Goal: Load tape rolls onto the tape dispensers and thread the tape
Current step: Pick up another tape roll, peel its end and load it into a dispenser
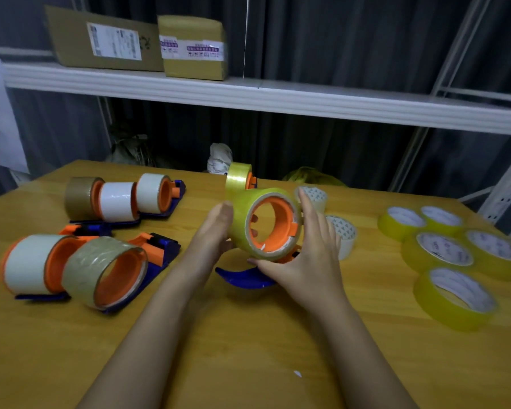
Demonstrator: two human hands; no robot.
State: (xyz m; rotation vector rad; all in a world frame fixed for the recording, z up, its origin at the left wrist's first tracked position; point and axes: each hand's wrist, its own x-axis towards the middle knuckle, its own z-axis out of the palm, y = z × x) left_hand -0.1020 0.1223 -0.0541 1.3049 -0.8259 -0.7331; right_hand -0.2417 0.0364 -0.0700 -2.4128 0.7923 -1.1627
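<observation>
A yellow tape roll (244, 228) sits on the orange hub (273, 228) of a blue tape dispenser (245, 277) at the table's middle. My left hand (216, 228) presses against the roll's left side. My right hand (304, 249) wraps the roll and hub from the right, thumb under the lower edge. Behind it stands another dispenser loaded with yellow tape (238, 180).
Several loaded dispensers (115, 199) (80, 270) lie at the left of the wooden table (248, 349). Several loose yellow rolls (452, 270) lie at the right, two white rolls (344, 234) just behind my right hand. A shelf (248, 95) with cardboard boxes runs above.
</observation>
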